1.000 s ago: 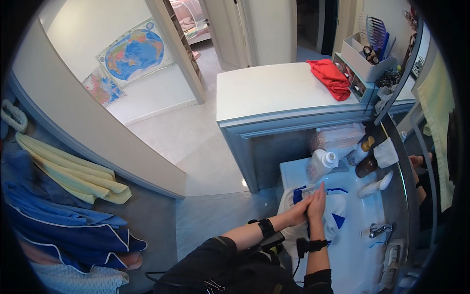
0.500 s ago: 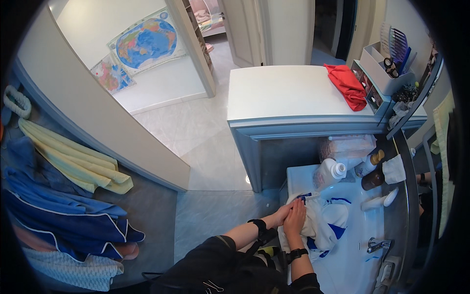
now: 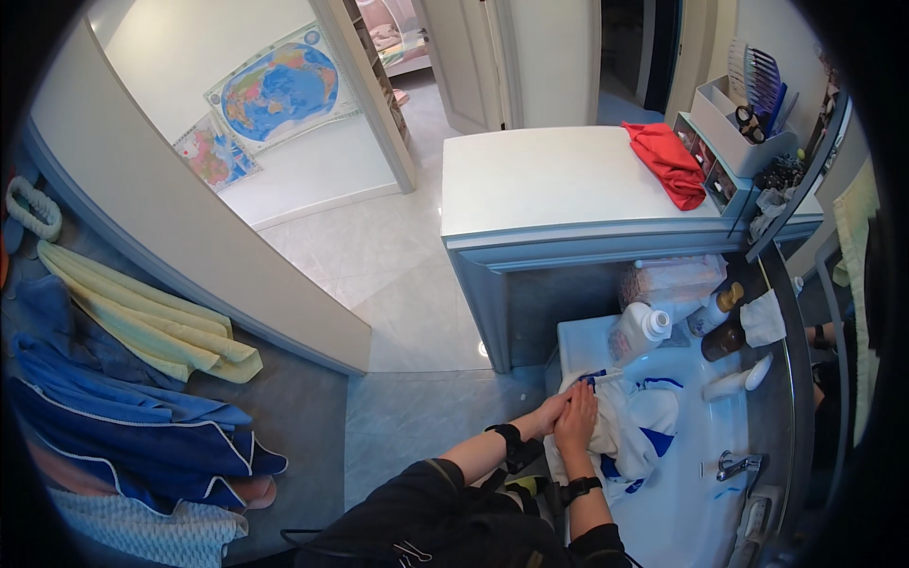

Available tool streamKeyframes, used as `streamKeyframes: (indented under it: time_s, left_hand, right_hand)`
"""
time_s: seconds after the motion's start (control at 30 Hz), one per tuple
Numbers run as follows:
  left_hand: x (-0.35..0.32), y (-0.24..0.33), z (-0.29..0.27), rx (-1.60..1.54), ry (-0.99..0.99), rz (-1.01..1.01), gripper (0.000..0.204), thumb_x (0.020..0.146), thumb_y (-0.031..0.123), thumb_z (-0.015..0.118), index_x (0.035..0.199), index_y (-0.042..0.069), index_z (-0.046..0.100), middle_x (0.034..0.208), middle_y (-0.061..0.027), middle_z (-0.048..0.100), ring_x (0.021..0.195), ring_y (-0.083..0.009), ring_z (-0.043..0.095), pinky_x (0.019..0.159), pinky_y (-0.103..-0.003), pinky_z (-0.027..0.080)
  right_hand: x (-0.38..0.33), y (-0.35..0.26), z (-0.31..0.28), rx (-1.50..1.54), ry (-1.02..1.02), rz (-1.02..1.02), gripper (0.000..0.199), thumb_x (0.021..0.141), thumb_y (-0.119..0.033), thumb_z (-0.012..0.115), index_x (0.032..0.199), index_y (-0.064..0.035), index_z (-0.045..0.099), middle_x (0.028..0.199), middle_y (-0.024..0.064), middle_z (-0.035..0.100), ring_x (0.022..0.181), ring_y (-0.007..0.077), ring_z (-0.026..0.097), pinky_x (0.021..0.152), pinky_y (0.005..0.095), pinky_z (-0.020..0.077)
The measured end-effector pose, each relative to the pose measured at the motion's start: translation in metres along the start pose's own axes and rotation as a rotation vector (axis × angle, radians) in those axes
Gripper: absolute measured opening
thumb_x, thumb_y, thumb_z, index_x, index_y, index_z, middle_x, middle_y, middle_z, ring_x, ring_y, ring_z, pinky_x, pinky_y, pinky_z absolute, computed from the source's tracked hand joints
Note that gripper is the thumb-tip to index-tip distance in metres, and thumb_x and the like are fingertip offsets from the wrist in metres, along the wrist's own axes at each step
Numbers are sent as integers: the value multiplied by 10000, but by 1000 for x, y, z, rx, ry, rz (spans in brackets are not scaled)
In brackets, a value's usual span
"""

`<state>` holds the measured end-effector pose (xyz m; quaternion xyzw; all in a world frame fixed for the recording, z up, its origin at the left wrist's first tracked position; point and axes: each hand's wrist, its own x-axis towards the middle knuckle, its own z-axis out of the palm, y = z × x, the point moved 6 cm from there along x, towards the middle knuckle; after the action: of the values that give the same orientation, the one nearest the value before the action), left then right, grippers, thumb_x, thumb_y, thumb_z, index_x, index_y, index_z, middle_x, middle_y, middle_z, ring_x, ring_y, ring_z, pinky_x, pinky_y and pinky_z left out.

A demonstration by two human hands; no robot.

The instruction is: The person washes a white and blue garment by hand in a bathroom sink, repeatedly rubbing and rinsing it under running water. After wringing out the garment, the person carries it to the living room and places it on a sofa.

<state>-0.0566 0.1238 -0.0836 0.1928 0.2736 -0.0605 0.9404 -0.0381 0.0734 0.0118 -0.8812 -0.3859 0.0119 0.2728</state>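
White-and-blue garment (image 3: pixel 632 431) is seen bunched at the left rim of a white washbasin (image 3: pixel 696 511), partly draped over the edge. Both hands are pressed on its left portion: the right hand (image 3: pixel 576 421) is laid flat, fingers extended and close together, on top of the cloth; the left hand (image 3: pixel 547 415) is placed just beside it, touching it, fingers against the fabric. Whether cloth is pinched under either palm cannot be told. A dark band is noted on each wrist. A chrome faucet (image 3: pixel 737 465) is seen at the basin's right side. Behind the basin, a white plastic bottle (image 3: pixel 636 330) with a round cap, a brown bottle (image 3: pixel 727 338), a clear plastic bag (image 3: pixel 674 281) and a white tube (image 3: pixel 739 381) lying on its side are grouped near one another. A white washing machine (image 3: pixel 559 185) is observed beyond them, with a red cloth (image 3: pixel 668 163) on its top near the right edge and a grey organiser (image 3: pixel 734 128) holding combs and scissors beside it. Yellow towels (image 3: pixel 142 312) and blue towels (image 3: pixel 123 417) are hung at the left. Two wall maps (image 3: pixel 270 99) are visible through the doorway.
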Motion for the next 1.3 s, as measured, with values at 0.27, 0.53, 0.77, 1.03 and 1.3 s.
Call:
streamKeyframes:
  time_s: [0.27, 0.53, 0.77, 1.03, 1.3]
  left_hand:
    - [-4, 3, 1, 43, 43, -25, 467, 1003, 412, 351, 1305, 77, 473, 1266, -44, 540, 1140, -169, 514, 987, -299, 415]
    - [-5, 3, 5, 45, 25, -37, 468, 1002, 420, 350, 1293, 79, 482, 1265, -46, 545, 1137, -168, 520, 983, -305, 420]
    - [-5, 4, 6, 42, 9, -5, 472, 998, 431, 357, 1288, 83, 489, 1264, -47, 548, 1135, -165, 522, 983, -303, 420]
    - [-4, 4, 4, 37, 12, -3, 476, 997, 431, 361, 1299, 83, 481, 1273, -45, 544, 1142, -164, 518, 988, -300, 417]
    - [0, 3, -2, 29, 25, -5, 477, 999, 424, 360, 1316, 85, 469, 1291, -45, 533, 1155, -166, 512, 996, -303, 411]
  right_hand:
    - [0, -3, -2, -20, 27, 1, 462, 910, -177, 437, 1343, -15, 427, 1436, 158, 379, 1346, 310, 320, 1125, 447, 207]
    - [0, -3, -2, -32, 14, 8, 463, 912, -181, 433, 1344, -15, 425, 1440, 154, 374, 1349, 307, 316, 1127, 444, 205]
    - [1, -4, -3, -41, 11, 12, 468, 912, -175, 430, 1351, -14, 418, 1446, 151, 368, 1353, 304, 311, 1129, 442, 203]
    - [0, -4, -3, -46, 23, 9, 462, 912, -174, 432, 1347, -18, 425, 1439, 148, 379, 1348, 305, 320, 1127, 445, 205]
    - [1, -4, -4, -41, 26, 22, 456, 916, -178, 432, 1345, -22, 429, 1438, 145, 383, 1348, 299, 322, 1129, 440, 204]
